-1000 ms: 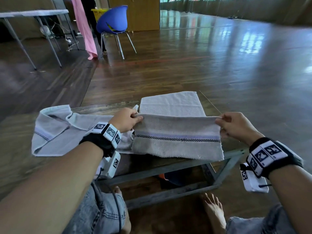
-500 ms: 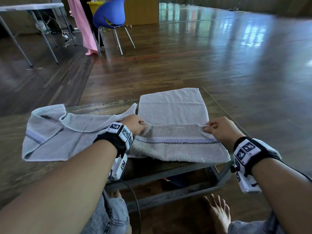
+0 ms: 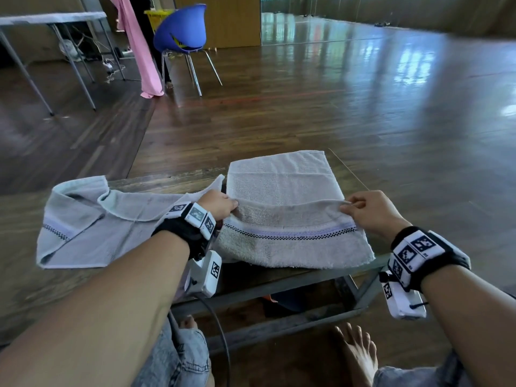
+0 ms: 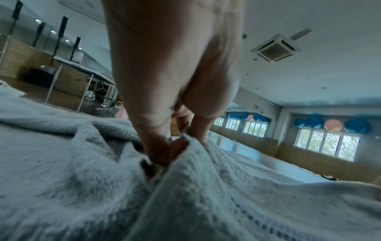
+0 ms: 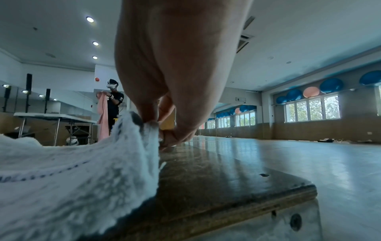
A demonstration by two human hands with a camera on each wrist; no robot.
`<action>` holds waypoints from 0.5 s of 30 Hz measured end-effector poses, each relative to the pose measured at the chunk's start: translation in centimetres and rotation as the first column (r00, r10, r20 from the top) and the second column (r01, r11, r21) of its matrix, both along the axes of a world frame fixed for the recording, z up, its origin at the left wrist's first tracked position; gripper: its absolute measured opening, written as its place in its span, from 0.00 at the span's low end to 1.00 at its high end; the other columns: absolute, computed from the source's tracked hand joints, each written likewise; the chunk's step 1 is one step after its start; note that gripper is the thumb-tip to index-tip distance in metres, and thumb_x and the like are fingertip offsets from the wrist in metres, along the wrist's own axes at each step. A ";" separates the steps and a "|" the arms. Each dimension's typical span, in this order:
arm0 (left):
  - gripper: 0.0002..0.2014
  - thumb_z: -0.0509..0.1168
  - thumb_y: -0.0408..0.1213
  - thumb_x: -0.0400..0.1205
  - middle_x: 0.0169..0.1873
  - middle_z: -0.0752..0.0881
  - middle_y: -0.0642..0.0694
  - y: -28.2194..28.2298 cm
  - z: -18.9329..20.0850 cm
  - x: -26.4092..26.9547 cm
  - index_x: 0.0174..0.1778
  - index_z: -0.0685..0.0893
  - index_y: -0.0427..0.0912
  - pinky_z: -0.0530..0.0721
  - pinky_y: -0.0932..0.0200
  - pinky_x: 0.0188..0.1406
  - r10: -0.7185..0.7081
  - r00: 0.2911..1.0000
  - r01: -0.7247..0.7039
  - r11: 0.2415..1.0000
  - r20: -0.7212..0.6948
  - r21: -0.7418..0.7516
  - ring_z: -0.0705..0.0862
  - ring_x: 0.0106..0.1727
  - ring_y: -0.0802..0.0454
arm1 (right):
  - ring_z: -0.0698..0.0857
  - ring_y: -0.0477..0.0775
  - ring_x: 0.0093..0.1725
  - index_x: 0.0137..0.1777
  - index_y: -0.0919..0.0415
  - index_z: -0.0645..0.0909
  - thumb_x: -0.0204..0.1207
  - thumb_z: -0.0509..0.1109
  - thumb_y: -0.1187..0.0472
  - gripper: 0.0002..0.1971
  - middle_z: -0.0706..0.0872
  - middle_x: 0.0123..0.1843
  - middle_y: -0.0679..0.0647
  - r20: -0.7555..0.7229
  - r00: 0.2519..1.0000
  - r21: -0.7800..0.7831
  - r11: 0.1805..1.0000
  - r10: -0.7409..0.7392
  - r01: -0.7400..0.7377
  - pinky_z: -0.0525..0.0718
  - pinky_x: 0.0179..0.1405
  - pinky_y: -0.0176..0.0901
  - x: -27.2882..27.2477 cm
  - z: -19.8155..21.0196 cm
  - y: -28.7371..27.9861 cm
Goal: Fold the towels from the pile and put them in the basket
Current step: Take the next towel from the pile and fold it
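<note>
Both hands pinch the fold of the beige towel.

Your left hand (image 3: 219,203) and right hand (image 3: 370,212) each nip an end of the raised crease in the nubby terry towel (image 3: 287,191), checkered band facing you, on the worn wooden table (image 3: 167,182). A thinner, rumpled grey towel (image 3: 92,227) lies beside it.

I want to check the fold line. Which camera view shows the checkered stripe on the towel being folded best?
The head view: the checkered stripe runs whole across the towel between the left hand and the right hand. The left wrist view shows a blurred piece at the bottom right, the right wrist view a faint dotted piece at the left.
</note>
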State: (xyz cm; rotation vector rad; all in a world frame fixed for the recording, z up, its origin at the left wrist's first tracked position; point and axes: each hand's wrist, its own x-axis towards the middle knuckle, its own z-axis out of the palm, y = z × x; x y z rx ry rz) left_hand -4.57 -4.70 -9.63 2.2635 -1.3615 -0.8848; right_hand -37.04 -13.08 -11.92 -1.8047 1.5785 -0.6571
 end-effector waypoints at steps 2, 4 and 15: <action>0.17 0.64 0.44 0.87 0.46 0.85 0.37 0.4 -0.1 0.1 0.54 0.88 0.31 0.78 0.53 0.48 0.009 0.997 -0.013 0.999 -0.078 -0.047 0.81 0.46 0.45 | 0.77 0.48 0.32 0.37 0.55 0.90 0.77 0.79 0.60 0.07 0.83 0.26 0.46 0.047 0.999 -0.010 1.000 0.009 -0.009 0.76 0.34 0.41 -0.3 0.2 0.1; 0.17 0.65 0.43 0.87 0.50 0.87 0.36 0.7 -0.1 0.2 0.55 0.87 0.29 0.82 0.49 0.58 0.008 0.992 -0.020 0.996 -0.127 -0.091 0.84 0.51 0.42 | 0.79 0.50 0.35 0.35 0.56 0.89 0.76 0.80 0.57 0.09 0.86 0.33 0.54 0.043 0.999 -0.034 0.999 0.030 -0.029 0.78 0.37 0.43 -0.7 0.4 0.5; 0.07 0.70 0.37 0.83 0.34 0.85 0.41 4.7 4.2 1.4 0.50 0.88 0.35 0.83 0.56 0.34 -0.120 0.909 0.278 0.889 -0.400 0.365 0.82 0.32 0.48 | 0.78 0.51 0.31 0.39 0.58 0.91 0.77 0.78 0.58 0.07 0.83 0.32 0.55 -0.043 0.901 0.347 0.852 0.431 -0.391 0.78 0.34 0.44 -5.5 3.0 0.9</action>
